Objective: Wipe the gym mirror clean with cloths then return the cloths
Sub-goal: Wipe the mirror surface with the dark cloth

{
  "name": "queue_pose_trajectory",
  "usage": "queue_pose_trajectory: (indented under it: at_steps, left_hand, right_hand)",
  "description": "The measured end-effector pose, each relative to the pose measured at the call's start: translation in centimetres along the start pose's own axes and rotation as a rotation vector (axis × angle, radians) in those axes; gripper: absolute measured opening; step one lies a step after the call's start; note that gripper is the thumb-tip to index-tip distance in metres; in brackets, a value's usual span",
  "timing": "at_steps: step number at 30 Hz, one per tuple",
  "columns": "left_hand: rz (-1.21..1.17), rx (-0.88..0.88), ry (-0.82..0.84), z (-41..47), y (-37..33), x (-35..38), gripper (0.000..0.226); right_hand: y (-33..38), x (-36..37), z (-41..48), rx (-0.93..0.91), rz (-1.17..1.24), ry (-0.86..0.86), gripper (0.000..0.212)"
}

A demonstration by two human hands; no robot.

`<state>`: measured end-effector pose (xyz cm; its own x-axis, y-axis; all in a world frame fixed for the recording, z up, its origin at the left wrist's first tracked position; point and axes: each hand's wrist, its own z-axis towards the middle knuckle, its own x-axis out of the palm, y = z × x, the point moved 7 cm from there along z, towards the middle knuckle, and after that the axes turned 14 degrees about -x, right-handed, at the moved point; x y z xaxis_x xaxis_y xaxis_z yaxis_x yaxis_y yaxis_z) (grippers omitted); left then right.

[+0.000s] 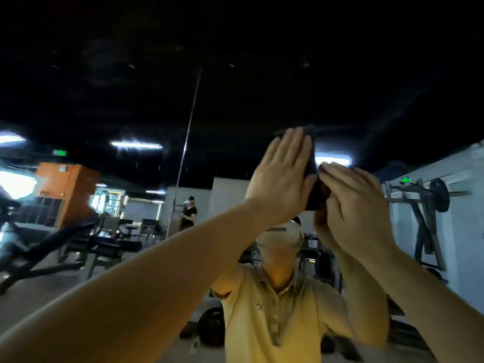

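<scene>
I face the gym mirror (157,100), which reflects the room and my own reflection in a yellow shirt (275,318). My left hand (281,174) lies flat with straight fingers on a dark cloth (313,163), pressing it against the glass at head height. Just to its right, my right hand (351,203) is raised to the same cloth area. Its fingers bend over the dark fabric's right edge. Most of the cloth is hidden behind both hands, and whether there is one cloth or two I cannot tell.
A vertical seam (188,142) in the mirror runs left of my hands. Reflected in the glass are weight benches (104,247), a rack with a barbell plate (440,195), weight plates on the floor (212,326) and another person (190,213) far back.
</scene>
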<state>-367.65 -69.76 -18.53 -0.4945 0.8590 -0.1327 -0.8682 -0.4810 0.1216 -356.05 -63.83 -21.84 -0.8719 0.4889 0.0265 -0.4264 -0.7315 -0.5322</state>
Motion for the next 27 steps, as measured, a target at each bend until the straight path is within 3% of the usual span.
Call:
queue_pose_trajectory:
  at_steps: [2, 3, 7, 9, 12, 14, 16, 18, 19, 21, 24, 27]
  left_hand:
    - [0.014, 0.212, 0.085, -1.4, -0.1, 0.4, 0.072]
    - [0.007, 0.223, 0.098, -1.5, 1.9, 0.1, 0.074]
    - [0.032, -0.231, 0.071, 0.9, 14.8, -3.0, 0.083]
    - [0.061, -0.369, 0.072, 1.9, 17.4, -3.6, 0.086]
    - [0.031, -0.424, 0.009, 3.5, 13.1, -3.3, 0.080]
    - [0.013, -0.356, -0.019, 5.1, 7.2, -2.1, 0.081]
    - [-0.021, -0.251, -0.042, 6.6, 0.1, -1.1, 0.079]
    - [-0.045, -0.102, -0.033, 6.5, -7.4, -0.1, 0.074]
    - [-0.037, -0.006, -0.012, 5.7, -10.6, 0.5, 0.071]
    - [0.007, 0.176, 0.042, 3.7, -13.9, 1.4, 0.068]
    - [-0.013, 0.221, 0.073, 1.8, -10.7, 0.8, 0.071]
    - [-0.023, -0.034, 0.034, 1.3, -1.1, -0.6, 0.077]
  right_hand:
    - [-1.3, -1.1, 0.0, 0.014, -0.019, -0.063, 0.051]
    - [-1.9, -1.1, 0.1, 0.021, -0.059, -0.058, 0.051]
    - [-4.9, 0.8, 1.0, 0.088, -0.170, 0.087, 0.057]
    - [-6.0, 0.9, 1.0, 0.086, -0.163, 0.065, 0.057]
    - [-6.3, 0.2, 1.1, 0.058, -0.147, 0.050, 0.055]
    - [-6.2, -0.4, 1.0, 0.043, -0.063, 0.039, 0.055]
    - [-7.2, -1.6, 0.6, 0.118, 0.155, -0.050, 0.047]
    - [-8.9, -3.9, -0.8, 0.293, 0.353, -0.262, 0.043]
    - [-9.6, -5.1, -1.7, 0.361, 0.352, -0.356, 0.042]
    - [-10.6, -6.5, -3.2, 0.421, 0.261, -0.379, 0.041]
    - [-11.1, -6.0, -4.5, 0.424, 0.171, -0.235, 0.042]
    - [-10.1, -4.5, -4.8, 0.306, 0.024, -0.125, 0.047]
